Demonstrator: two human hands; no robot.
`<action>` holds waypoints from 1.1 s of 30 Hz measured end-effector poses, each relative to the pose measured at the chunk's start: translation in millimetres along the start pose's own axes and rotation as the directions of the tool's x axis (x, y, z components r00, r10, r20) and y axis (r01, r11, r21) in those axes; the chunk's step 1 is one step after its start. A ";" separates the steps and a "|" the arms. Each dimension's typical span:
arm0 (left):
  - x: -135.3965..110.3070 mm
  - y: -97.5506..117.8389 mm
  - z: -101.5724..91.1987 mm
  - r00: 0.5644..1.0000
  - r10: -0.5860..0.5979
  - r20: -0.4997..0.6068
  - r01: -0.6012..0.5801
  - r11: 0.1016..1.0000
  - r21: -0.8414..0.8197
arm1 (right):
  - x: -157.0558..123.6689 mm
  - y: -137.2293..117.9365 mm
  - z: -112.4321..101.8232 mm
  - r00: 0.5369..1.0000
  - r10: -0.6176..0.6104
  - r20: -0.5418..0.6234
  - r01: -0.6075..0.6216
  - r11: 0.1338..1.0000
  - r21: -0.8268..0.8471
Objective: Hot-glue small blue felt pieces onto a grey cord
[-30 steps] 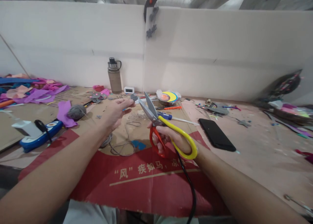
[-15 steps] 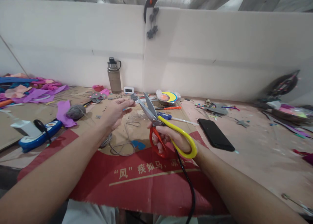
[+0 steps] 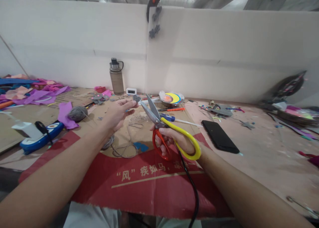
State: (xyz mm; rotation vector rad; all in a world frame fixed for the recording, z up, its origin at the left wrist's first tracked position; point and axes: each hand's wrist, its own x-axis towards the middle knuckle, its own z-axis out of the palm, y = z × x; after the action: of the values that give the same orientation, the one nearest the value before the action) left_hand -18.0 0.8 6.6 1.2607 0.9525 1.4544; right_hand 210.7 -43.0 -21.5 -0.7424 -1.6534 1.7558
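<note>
My right hand [image 3: 175, 142] grips a pair of scissors [image 3: 164, 128] with one yellow and one red handle loop; the blades are spread apart and point up and left. My left hand [image 3: 117, 114] pinches a small grey felt piece [image 3: 136, 99] between thumb and fingertips, right by the tips of the blades. Both hands hover above a sheet of red and brown cardboard [image 3: 139, 178] that covers the table.
A black phone [image 3: 220, 132] lies right of the scissors. Grey cord [image 3: 124, 145] and a black cable [image 3: 191, 188] lie under my hands. At the left are a grey yarn ball [image 3: 77, 113], purple felt scraps [image 3: 37, 95] and a blue device [image 3: 40, 138]. A bottle [image 3: 116, 76] stands by the white wall.
Almost nothing: both hands hold their places with the blades still spread, and the view has shifted only slightly.
</note>
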 end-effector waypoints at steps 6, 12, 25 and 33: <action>-1.4 1.5 1.5 1.000 0.013 0.013 -0.013 1.000 0.022 | 0.4 0.3 -1.6 1.000 0.005 0.000 -0.005 0.999 -0.046; -3.0 2.0 2.8 0.999 0.013 0.030 -0.013 1.000 0.015 | 0.2 -0.9 -1.5 1.000 -0.011 -0.005 0.011 0.999 -0.050; -2.7 1.6 2.0 0.997 -0.040 0.065 0.042 0.999 -0.034 | 1.3 2.7 -0.1 0.999 -0.034 0.006 0.035 0.997 -0.068; -4.4 -2.2 5.1 0.989 -0.087 0.117 0.094 0.994 -0.058 | 1.4 4.3 1.3 1.000 0.005 -0.009 -0.006 0.999 -0.039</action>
State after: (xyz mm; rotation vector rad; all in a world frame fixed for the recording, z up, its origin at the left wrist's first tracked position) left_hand -12.5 -3.1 4.2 1.2246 0.8693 1.3180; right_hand 208.5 -43.0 -25.7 -0.7717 -1.6853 1.7263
